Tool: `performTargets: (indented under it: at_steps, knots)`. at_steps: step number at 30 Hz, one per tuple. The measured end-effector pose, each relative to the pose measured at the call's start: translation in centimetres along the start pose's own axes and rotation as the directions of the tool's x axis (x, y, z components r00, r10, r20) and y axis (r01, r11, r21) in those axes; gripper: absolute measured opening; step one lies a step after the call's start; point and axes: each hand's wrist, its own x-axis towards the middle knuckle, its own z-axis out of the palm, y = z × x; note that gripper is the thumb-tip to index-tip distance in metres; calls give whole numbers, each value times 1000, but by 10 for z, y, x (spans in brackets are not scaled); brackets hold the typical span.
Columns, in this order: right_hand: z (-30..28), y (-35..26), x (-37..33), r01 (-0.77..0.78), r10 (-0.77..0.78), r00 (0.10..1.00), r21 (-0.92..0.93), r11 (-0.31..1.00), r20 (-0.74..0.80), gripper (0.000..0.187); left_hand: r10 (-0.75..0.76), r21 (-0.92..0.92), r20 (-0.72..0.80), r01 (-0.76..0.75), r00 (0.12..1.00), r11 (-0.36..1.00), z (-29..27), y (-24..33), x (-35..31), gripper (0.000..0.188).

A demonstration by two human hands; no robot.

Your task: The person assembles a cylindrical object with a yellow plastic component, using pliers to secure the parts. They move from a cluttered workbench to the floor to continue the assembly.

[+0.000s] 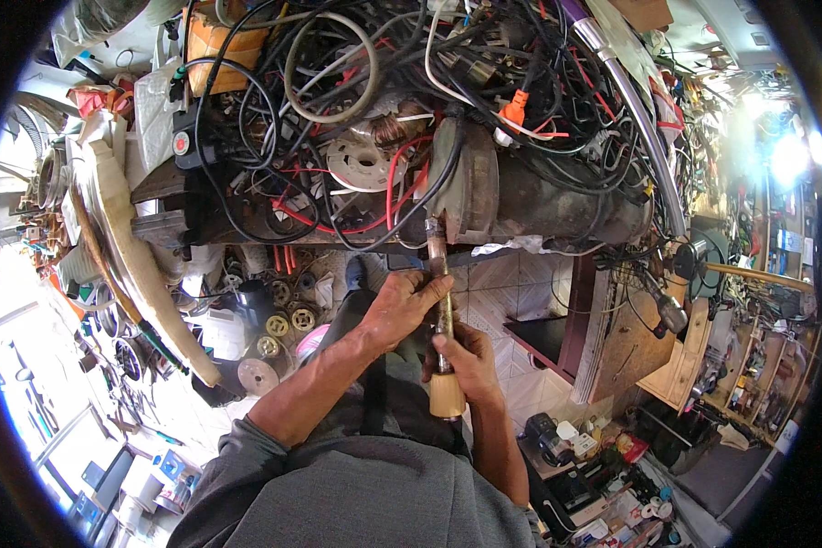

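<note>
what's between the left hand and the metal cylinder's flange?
In the head view, the upper stretch of the tan-handled rod, running from the left hand up to the flange on the metal cylinder; tip contact can't be told.

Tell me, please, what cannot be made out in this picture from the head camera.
Right hand: some fingers, hidden behind the long tool, head view.
Contact of the tool's far end with the grey cylindrical part: too small to tell, head view.
Whatever lies beneath the tangled cables: covered by them, head view.
Things around the bright light: washed out by glare, head view.
</note>
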Motion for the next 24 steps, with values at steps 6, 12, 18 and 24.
performTargets:
  at_steps: [6,12,18,24]
  knots:
    - [-1,1,1,66,-77,996,-215,974,-46,30,14,-15,12,-14,1000,1000,0,-4,2,37]
    - [4,-6,-2,-28,22,997,-88,996,-69,30,9,-40,11,-9,1000,999,1,1,-1,38]
    - [0,0,-1,-59,60,998,70,996,-12,31,-5,-193,95,23,995,981,-1,10,-7,39]
    - [-5,8,1,-72,58,996,245,967,63,31,-17,-249,113,45,993,967,-1,10,-7,38]
